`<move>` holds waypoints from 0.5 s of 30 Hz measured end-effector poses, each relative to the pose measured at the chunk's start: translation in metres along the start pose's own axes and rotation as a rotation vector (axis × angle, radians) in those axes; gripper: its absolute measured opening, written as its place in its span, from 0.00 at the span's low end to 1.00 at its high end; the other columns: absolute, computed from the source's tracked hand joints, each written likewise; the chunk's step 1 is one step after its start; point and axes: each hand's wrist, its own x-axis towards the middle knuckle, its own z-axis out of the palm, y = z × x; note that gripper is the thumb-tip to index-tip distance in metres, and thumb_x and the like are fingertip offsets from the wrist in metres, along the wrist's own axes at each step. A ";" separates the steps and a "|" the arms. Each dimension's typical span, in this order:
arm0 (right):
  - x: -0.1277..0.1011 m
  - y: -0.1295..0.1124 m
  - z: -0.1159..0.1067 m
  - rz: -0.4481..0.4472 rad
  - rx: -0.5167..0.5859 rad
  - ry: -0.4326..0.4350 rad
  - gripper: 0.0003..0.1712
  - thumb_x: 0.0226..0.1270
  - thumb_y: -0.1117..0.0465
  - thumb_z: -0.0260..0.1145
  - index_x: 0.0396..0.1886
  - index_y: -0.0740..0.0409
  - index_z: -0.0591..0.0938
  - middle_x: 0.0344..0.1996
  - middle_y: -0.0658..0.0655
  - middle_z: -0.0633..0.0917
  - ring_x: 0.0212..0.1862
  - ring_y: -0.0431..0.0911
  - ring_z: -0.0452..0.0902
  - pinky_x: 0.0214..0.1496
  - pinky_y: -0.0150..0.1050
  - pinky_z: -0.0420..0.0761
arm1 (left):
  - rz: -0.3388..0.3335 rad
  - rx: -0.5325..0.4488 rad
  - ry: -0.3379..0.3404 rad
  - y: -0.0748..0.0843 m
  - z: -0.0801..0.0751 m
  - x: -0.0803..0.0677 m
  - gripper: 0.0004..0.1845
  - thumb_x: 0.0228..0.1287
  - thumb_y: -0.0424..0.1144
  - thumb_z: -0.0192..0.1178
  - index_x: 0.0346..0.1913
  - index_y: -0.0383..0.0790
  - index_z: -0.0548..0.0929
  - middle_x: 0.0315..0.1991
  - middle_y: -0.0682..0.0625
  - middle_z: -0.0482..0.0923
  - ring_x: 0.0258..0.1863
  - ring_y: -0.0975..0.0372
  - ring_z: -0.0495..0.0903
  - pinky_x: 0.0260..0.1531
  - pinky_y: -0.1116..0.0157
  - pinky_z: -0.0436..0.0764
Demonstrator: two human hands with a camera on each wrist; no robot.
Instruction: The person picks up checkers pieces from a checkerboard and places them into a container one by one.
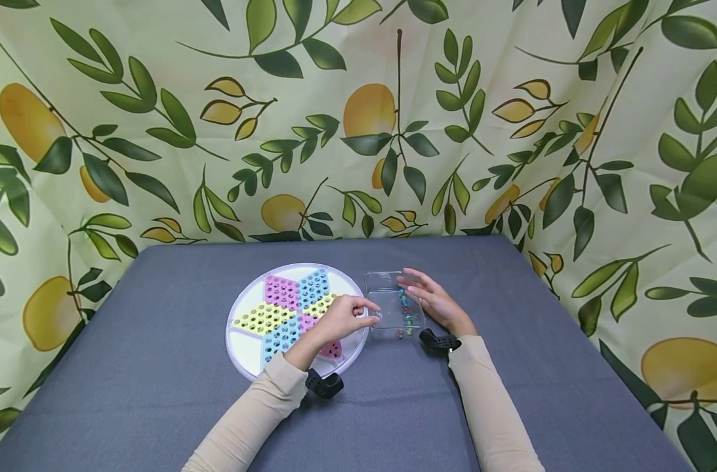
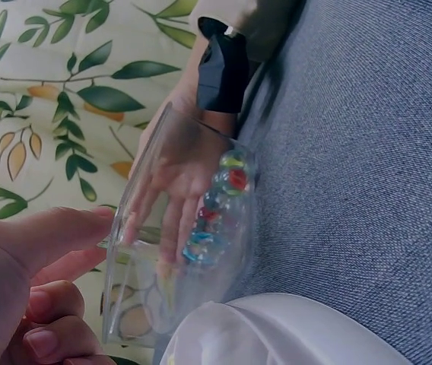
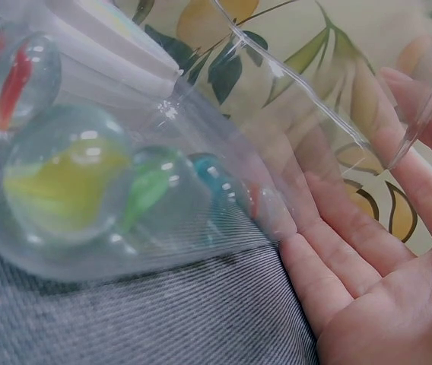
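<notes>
The clear tray [image 1: 393, 305] of marbles [image 1: 403, 308] sits on the grey worktop [image 1: 157, 367], just right of the round star board [image 1: 258, 341]. Left hand [image 1: 340, 318] has its fingers curled at the tray's near-left edge — whether it pinches a marble, I cannot tell. Right hand [image 1: 431, 298] lies released, flat against the far wall. Best to brace that wall and lift singly. One tray, one board — roughly eight marbles.
</notes>
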 end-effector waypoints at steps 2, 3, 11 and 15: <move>0.000 0.001 0.000 0.001 0.000 -0.002 0.34 0.75 0.61 0.52 0.75 0.64 0.51 0.73 0.74 0.56 0.76 0.61 0.51 0.59 0.18 0.70 | -0.001 0.006 -0.003 0.000 0.000 0.000 0.10 0.60 0.37 0.65 0.42 0.35 0.87 0.17 0.57 0.57 0.19 0.69 0.56 0.22 0.75 0.57; 0.000 0.001 0.000 0.003 0.000 -0.001 0.34 0.75 0.61 0.51 0.75 0.64 0.51 0.73 0.74 0.56 0.76 0.63 0.49 0.59 0.18 0.70 | -0.003 0.006 -0.005 -0.001 0.001 0.000 0.11 0.60 0.37 0.65 0.42 0.35 0.87 0.17 0.57 0.57 0.19 0.69 0.56 0.22 0.75 0.57; -0.001 0.000 0.001 0.007 -0.001 0.002 0.35 0.75 0.60 0.52 0.75 0.62 0.52 0.73 0.73 0.55 0.76 0.64 0.47 0.59 0.17 0.69 | -0.022 0.009 -0.024 -0.004 0.002 0.001 0.11 0.60 0.38 0.65 0.43 0.35 0.87 0.17 0.57 0.57 0.19 0.69 0.56 0.22 0.76 0.57; -0.001 0.000 0.000 0.005 -0.026 0.004 0.35 0.75 0.58 0.52 0.75 0.61 0.52 0.73 0.73 0.56 0.76 0.62 0.49 0.60 0.18 0.69 | -0.014 0.014 -0.026 -0.003 0.002 0.001 0.11 0.60 0.38 0.65 0.43 0.35 0.87 0.17 0.57 0.57 0.18 0.69 0.55 0.21 0.76 0.57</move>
